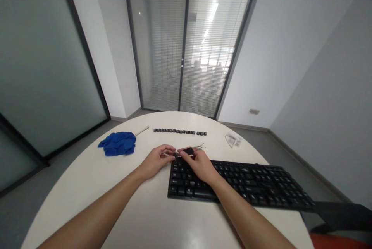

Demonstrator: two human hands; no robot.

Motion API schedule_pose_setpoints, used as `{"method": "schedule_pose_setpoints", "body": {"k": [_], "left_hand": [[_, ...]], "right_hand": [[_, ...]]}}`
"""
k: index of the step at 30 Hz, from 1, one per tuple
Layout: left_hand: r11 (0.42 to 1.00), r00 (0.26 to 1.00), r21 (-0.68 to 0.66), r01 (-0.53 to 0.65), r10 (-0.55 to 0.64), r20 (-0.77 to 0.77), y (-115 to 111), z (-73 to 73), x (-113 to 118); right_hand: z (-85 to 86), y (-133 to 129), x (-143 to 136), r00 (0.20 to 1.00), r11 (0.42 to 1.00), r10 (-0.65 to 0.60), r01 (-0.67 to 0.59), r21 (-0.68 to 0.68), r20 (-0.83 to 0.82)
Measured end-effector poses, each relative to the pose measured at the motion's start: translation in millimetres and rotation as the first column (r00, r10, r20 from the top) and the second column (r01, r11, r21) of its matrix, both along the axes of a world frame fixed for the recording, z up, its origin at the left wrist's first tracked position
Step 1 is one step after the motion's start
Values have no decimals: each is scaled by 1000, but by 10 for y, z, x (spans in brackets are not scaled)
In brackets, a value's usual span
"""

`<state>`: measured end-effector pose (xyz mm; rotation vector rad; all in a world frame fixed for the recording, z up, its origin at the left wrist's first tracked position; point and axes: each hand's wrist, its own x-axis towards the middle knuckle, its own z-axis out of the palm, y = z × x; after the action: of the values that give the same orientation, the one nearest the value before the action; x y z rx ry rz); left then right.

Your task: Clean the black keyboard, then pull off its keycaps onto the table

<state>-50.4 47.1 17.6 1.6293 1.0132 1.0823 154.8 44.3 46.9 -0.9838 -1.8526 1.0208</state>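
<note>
The keyboard (247, 181) lies on the table (151, 218) beneath the right hand (200, 163), which pinches a black-handled tool (189, 150) near its far-left corner, beside the curled left hand (157, 160) (grip indeterminable).

From afar I saw a black keyboard (247, 180) with pale lettering, black keycaps (178, 131) beyond, a cream table (154, 218), a blue cloth (118, 143) at left, and far striped grey blinds (158, 47).

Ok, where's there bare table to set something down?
Bare table: between the blue cloth and left hand; beyond the row of keycaps; between the forearms, in front of the keyboard. Crowded: the keyboard's far left corner, where both hands work, the right hand holding a pronged tool.
</note>
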Motion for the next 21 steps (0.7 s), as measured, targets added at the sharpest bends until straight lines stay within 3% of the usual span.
{"method": "schedule_pose_setpoints", "body": {"k": [12,21], "left_hand": [[998,998,-17,55,-54,11,-12,-4,-19],[997,995,-62,38,-32,94,-7,-2,-5]], "right_hand": [[-13,-8,5,999,999,2,-4,46,40],[-2,-13,-1,1000,996,5,-6,94,4]]}}
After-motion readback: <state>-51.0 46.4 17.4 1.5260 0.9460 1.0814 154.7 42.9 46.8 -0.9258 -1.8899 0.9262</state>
